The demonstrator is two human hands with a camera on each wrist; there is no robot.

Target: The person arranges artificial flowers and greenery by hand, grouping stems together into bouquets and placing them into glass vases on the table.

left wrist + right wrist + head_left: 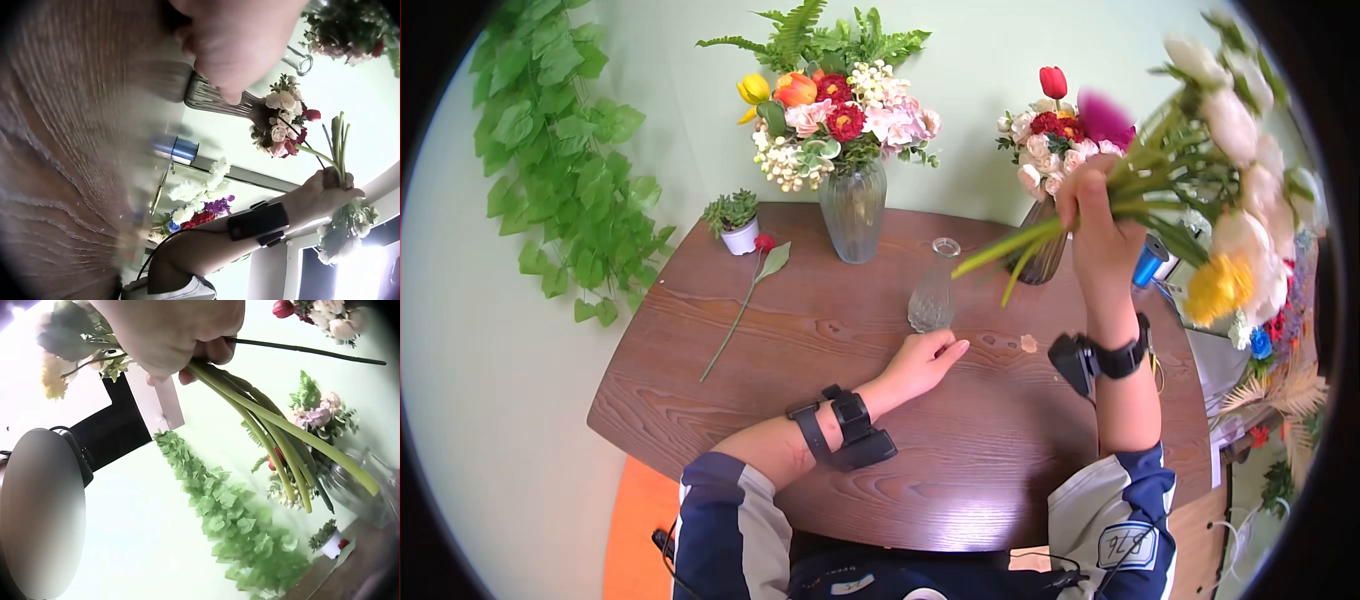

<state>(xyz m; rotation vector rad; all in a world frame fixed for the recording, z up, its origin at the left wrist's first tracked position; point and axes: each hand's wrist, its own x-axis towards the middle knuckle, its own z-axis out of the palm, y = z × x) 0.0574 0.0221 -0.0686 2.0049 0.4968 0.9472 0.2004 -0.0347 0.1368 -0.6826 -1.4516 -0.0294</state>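
My right hand (1100, 225) grips a bunch of artificial flowers (1232, 125) by the stems, raised above the table's right side. White blooms and a yellow one hang out to the right, with a purple one beside the fingers. In the right wrist view the green stems (281, 423) stick out below the fist, along with one thin dark stem. My left hand (915, 368) rests on the table with fingers loosely curled and nothing visible in them. Right beyond it stands a clear glass vase (932, 295) with no flowers, its base close to the knuckles.
On the brown table (840, 340) a filled glass vase (855, 215) stands at the back, a darker filled vase (1037, 262) further right. A single red flower (745, 310) lies left near a potted succulent (740, 235). A blue spool (1148, 262) and more flowers (1275, 330) are at right.
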